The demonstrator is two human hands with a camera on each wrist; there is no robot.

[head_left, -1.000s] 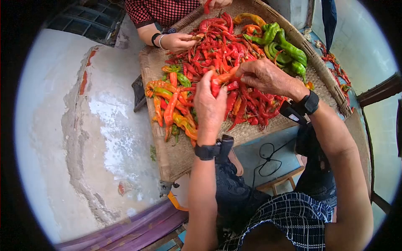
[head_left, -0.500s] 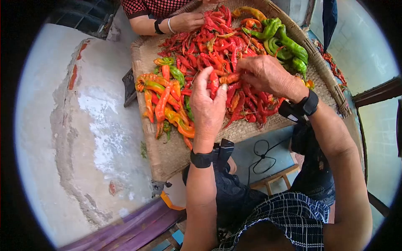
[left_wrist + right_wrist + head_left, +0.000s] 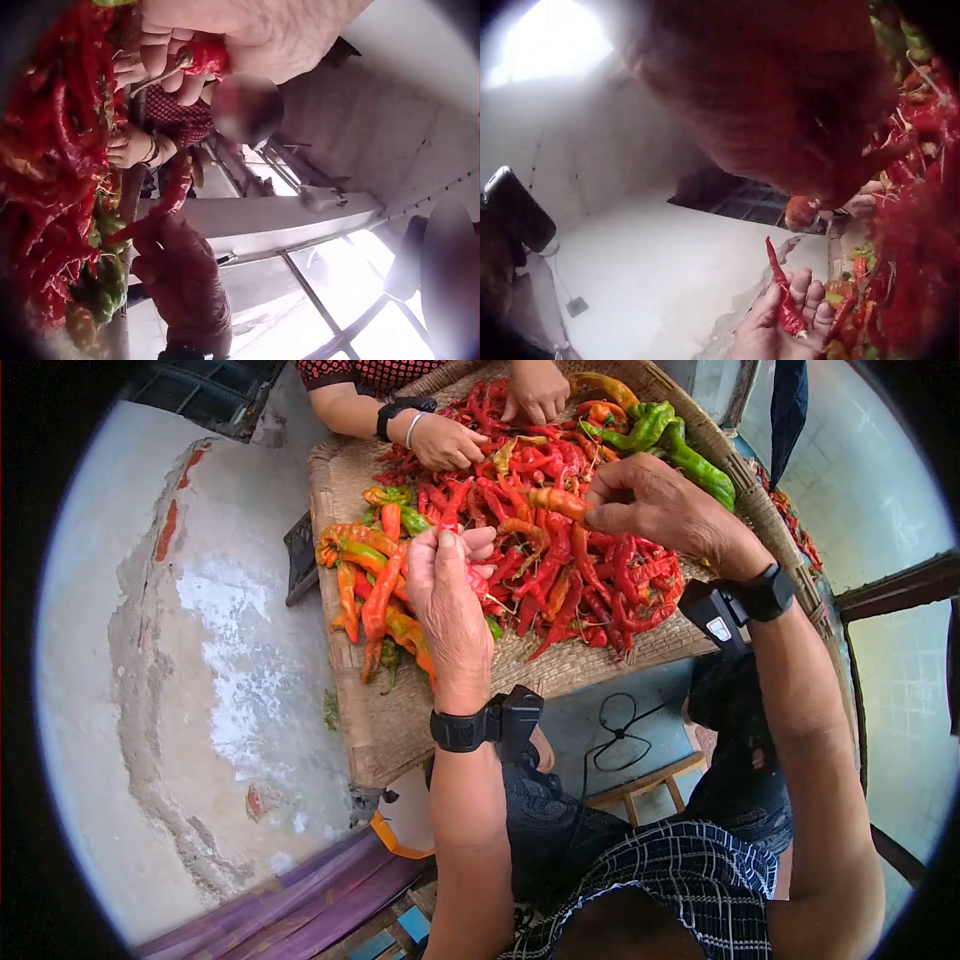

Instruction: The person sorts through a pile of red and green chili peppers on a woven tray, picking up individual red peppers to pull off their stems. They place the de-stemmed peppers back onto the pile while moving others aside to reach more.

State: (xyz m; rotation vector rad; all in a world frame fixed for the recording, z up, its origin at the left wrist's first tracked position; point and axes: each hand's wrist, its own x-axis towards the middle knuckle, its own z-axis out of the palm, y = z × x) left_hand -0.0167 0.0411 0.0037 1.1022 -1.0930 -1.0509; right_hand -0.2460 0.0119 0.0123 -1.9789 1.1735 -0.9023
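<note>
My left hand (image 3: 450,620) pinches a wrinkled red chili pepper (image 3: 786,304) between thumb and fingers, over the left side of the heap. Its pale stem sticks out past the fingers in the left wrist view, where much of the chili pepper (image 3: 204,60) is covered by the hand. To the right, my right hand (image 3: 665,510) holds an orange-red chili pepper (image 3: 557,503) by one end, its other end pointing left over the heap. Below both hands spreads a large heap of red chili peppers (image 3: 560,575) on a woven tray (image 3: 390,730).
Orange and yellow peppers (image 3: 375,585) lie at the tray's left, green peppers (image 3: 690,455) at its far right. Across the tray, another person's hands (image 3: 445,442) are at the red heap. A cracked wall (image 3: 240,650) stands left; a wooden stool (image 3: 645,785) is below the tray.
My hands were close together over the heap with peppers between them. They have moved apart, left hand left and right hand up and right. The other person's hands have shifted over the heap.
</note>
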